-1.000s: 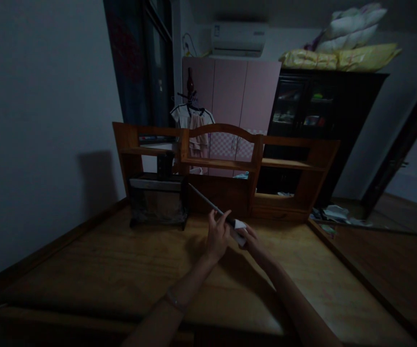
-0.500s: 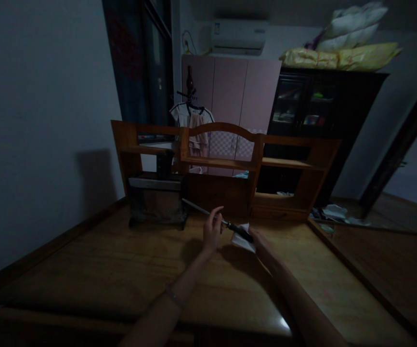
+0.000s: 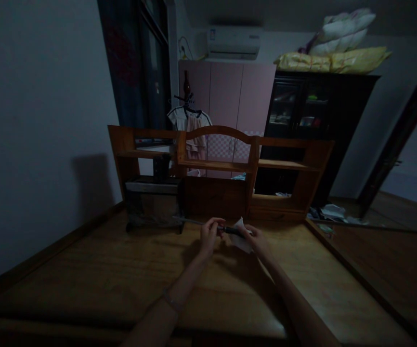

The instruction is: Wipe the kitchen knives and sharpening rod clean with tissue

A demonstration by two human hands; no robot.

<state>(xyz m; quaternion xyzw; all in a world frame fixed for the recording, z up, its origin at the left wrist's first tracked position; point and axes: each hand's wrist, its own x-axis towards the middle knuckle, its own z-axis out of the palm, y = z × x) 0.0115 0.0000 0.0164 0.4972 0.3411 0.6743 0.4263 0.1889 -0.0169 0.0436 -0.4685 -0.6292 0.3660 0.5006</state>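
Note:
My left hand [image 3: 208, 236] is closed around the thin metal shaft of a long, black-handled rod [image 3: 233, 232]. Its pale shaft points left, with the tip near the dark box-shaped appliance; the dimness hides what kind of tool it is. At the handle end my right hand [image 3: 258, 242] is closed, thumb and fingers pinching the black grip together with a white tissue [image 3: 242, 244]. Part of the tissue stands up behind the handle and part hangs below it. Both hands are held above the wooden tabletop [image 3: 143, 274].
A dark box-shaped appliance [image 3: 153, 208] stands at the back left, below a small black object [image 3: 161, 166]. Behind the tabletop rises a wooden shelf unit [image 3: 215, 165]. A white wall [image 3: 42, 144] borders the left side; a raised wooden edge [image 3: 353, 274] runs along the right.
The rod has swung from a slant to nearly level, its tip lower. My right hand has turned and shifted a little left, now gripping the tissue against the handle; the tissue's top sticks up more.

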